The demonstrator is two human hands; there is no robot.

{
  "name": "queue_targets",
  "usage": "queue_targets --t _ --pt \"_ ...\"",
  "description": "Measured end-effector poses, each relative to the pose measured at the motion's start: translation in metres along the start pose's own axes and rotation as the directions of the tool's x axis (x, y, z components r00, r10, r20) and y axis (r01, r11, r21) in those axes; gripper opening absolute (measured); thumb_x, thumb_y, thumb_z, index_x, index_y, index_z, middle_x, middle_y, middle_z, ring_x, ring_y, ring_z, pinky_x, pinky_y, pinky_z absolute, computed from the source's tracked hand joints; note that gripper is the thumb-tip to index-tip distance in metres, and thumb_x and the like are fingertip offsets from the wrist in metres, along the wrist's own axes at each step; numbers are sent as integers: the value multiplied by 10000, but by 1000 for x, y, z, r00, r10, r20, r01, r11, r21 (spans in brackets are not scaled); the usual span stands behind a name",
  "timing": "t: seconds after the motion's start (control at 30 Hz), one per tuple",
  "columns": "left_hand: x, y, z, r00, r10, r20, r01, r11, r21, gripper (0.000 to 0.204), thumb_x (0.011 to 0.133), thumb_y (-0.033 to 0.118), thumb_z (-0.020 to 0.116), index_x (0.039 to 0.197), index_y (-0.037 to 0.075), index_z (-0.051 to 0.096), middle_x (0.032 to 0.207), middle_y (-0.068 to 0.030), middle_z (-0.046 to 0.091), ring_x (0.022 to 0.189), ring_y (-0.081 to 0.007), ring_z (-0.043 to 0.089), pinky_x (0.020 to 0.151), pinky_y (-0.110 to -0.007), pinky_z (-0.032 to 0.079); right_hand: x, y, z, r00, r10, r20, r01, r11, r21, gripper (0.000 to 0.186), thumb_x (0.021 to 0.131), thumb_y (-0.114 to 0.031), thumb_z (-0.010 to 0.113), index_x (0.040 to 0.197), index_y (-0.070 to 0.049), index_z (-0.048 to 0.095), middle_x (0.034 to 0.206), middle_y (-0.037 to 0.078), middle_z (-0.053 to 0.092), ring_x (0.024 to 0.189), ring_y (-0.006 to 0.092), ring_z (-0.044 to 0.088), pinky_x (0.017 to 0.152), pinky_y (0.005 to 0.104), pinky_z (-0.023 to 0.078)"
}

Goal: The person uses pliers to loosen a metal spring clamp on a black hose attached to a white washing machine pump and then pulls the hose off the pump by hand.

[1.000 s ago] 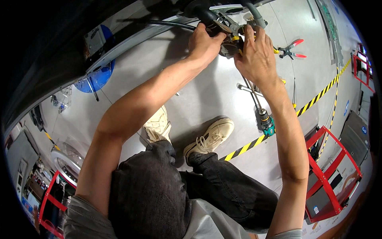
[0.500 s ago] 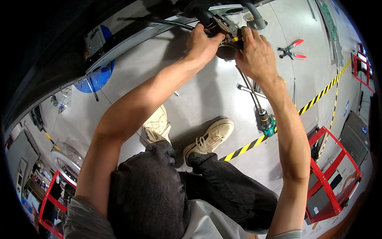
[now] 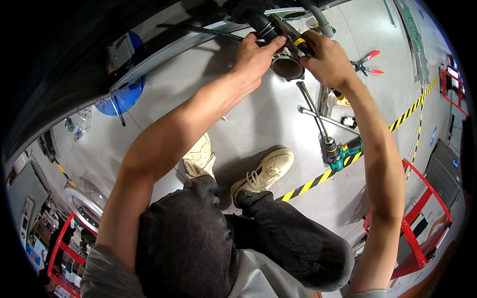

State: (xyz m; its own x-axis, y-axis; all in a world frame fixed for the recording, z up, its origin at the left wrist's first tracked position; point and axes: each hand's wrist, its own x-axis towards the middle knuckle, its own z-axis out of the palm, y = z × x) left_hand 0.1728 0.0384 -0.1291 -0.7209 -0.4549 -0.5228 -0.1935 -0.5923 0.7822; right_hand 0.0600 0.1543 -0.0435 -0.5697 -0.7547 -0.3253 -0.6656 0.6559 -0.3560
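My left hand (image 3: 254, 58) is closed round the lower end of a black rubber hose (image 3: 258, 21), with the thumb on its right side. Below the thumb, a grey pump-like housing (image 3: 287, 67) turns its round dark opening toward me. In my right hand (image 3: 329, 58) is a pair of pliers (image 3: 301, 43) with yellow and black handles. Their metal jaws point up and left beside the hose. I cannot tell whether the jaws touch it. My palm and fingers hide part of the handles.
Red-handled pliers (image 3: 369, 62) lie on the floor at right. A green cordless drill (image 3: 336, 155) with a long bit and a metal bar (image 3: 325, 118) lie nearer. Above hangs a grey corrugated hose (image 3: 318, 17). Yellow-black tape (image 3: 318, 179) and a red frame (image 3: 417, 208) stand at right.
My right hand has shifted right and the pliers have swung, so their jaws now show beside the hose. More of the housing's round opening shows. My left hand stays almost in place.
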Motion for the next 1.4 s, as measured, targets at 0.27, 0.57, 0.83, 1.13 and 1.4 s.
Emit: queue_targets --t 0.27,0.57,0.83,1.13,1.4 --pt "3 -4 -10 995 104 9 -104 988 117 331 850 227 785 1000 -8 606 861 -71 683 772 -118 613 695 -290 498 11 2 -4 981 101 168 -134 970 201 352 745 -178 631 1036 17 598 859 215 662 797 377 631 743 424 497" --pt "-6 4 -7 1000 10 -8 -9 998 68 325 872 214 761 1038 -12 595 935 -90 689 817 -130 646 708 -282 511 10 -26 -5 999 -4 -45 -5 980 -197 425 746 -196 661 1127 -20 593 965 221 681 930 389 656 830 452 525" --pt "7 -7 -27 987 -74 141 75 997 0 375 862 236 778 1087 2 591 1009 -75 680 939 -125 609 848 -296 466 9 -19 -20 988 46 147 -34 996 -82 468 783 -243 634 1159 26 559 1080 244 651 1008 412 618 898 447 479" --pt "0 -6 -30 979 -56 194 61 998 -23 349 904 218 733 1135 1 585 1052 -43 661 974 -110 583 882 -283 448 -9 -41 -27 943 222 247 -179 966 -185 515 825 -331 580 1157 58 520 1142 246 581 1104 367 575 936 426 452" --pt "-1 -4 -25 975 -35 221 46 998 -43 343 917 196 713 1178 30 565 1087 -36 646 1016 -113 579 927 -283 438 -12 -24 -20 970 112 217 -79 985 -153 468 799 -288 622 1135 28 541 1085 222 595 1052 367 591 926 449 462"
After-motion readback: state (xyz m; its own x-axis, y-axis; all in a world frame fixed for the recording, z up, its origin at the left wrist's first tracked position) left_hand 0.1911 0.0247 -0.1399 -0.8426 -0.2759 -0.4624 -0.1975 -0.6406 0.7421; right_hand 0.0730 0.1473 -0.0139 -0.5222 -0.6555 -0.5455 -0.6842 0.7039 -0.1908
